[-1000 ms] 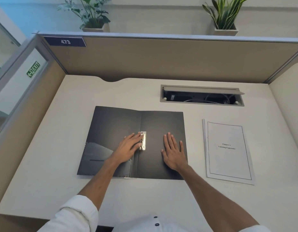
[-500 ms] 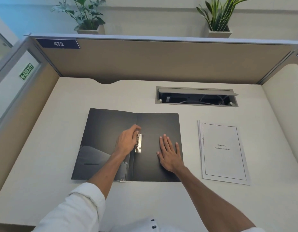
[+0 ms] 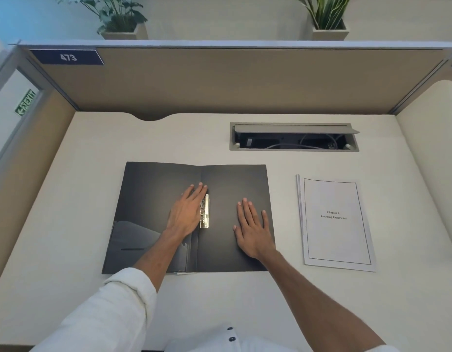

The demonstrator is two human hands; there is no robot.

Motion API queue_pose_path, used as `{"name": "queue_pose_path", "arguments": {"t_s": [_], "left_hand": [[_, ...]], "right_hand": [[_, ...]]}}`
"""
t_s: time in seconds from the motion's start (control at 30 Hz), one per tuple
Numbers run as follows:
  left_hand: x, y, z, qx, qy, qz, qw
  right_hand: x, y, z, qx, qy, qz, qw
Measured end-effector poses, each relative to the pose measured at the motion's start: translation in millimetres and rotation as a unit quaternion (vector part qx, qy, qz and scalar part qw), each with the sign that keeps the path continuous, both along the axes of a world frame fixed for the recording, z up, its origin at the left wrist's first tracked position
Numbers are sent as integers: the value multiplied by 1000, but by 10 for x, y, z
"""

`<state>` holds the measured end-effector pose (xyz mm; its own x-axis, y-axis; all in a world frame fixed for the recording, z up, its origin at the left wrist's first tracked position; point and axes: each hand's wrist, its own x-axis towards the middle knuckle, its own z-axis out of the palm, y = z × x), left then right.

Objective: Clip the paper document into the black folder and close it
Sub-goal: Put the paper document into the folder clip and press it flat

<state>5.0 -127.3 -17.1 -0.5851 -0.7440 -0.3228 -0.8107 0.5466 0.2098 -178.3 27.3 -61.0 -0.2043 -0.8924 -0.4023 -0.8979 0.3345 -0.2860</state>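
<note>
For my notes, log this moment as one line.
folder: open flat | left hand: at clip | right hand: flat on folder | paper: on desk, unclipped

the white stapled paper document (image 3: 336, 224) lying on the desk reads "chapter 6" with "learning experience" beneath it, inside a thin black border. a dark blue rectangular label (image 3: 67, 57) on the beige partition's top left corner shows "473" in white. a green sign (image 3: 25, 102) at far left reads "exit" beside an arrow.
</note>
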Motion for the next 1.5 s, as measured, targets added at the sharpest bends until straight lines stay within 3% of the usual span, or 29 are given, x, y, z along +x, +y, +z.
{"name": "queue_pose_path", "arguments": {"t_s": [0.17, 0.37, 0.5, 0.67, 0.9, 1.13, 1.37, 1.5], "left_hand": [[9, 24, -63, -7, -21, -8, 1000], [-192, 194, -39, -9, 94, 62, 994], [-629, 493, -9, -10, 135, 17, 991], [-1336, 1050, -59, 29, 111, -97, 989], [-2105, 1600, -119, 76, 81, -90, 990], [-2506, 1835, -132, 80, 83, 21, 993], [-2643, 1964, -169, 97, 71, 51, 991], [-2667, 1975, -185, 84, 61, 43, 994]], "right_hand": [[-15, -5, 27, 6, -10, 5, 1000], [-185, 112, 160, -55, -35, -11, 998], [-511, 377, 252, -100, -9, -81, 992], [-1094, 744, 349, -111, 25, -172, 978], [-1764, 1163, 424, -104, 37, -274, 955], [-2289, 1453, 443, -70, 64, -396, 914], [-2509, 1423, 379, -73, -41, -471, 878], [-2641, 1373, 388, -69, -111, -526, 840]]}}
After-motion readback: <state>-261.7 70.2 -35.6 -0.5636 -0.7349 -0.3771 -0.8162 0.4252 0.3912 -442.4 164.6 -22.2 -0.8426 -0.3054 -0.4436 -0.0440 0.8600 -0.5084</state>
